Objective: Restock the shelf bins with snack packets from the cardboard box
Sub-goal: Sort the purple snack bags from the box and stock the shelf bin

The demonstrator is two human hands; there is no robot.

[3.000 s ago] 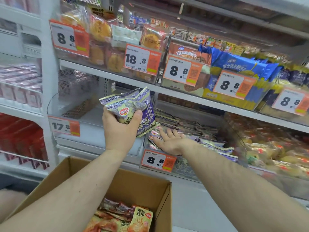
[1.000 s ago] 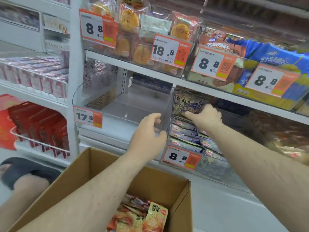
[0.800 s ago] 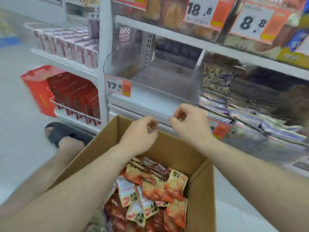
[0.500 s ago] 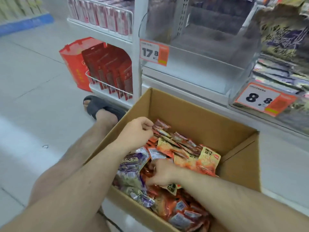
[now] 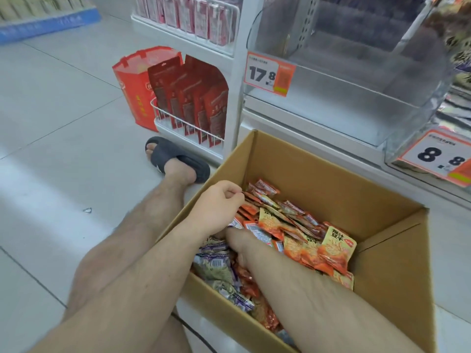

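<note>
Both hands are seen low in the middle of the frame, inside the cardboard box point(image 5: 397, 256). The left hand point(image 5: 219, 207) is held over the left side of the pile with its fingers curled loosely; whether anything is pinched under them cannot be told. The right hand point(image 5: 235, 239) is pushed down among the packets beneath the left wrist, and its fingers are hidden, so its grip cannot be told either. The snack packets are heaped loose in the box: orange packets point(image 5: 305, 240) fill the middle and right, and purple packets point(image 5: 216, 263) are bunched along the near left wall. These are judged to be light, soft, crinkly film pouches, slippery against one another and easily crushed, best taken by a sealed edge or gathered several at once across their flat faces. No common direction is kept; most lie flat or overlapped, while one orange packet point(image 5: 337, 247) at centre right is propped almost upright, its long axis running up the frame with print facing the camera. A clear shelf bin point(image 5: 397, 118) tagged 17.8 is seen at upper right, holding nothing visible.
</note>
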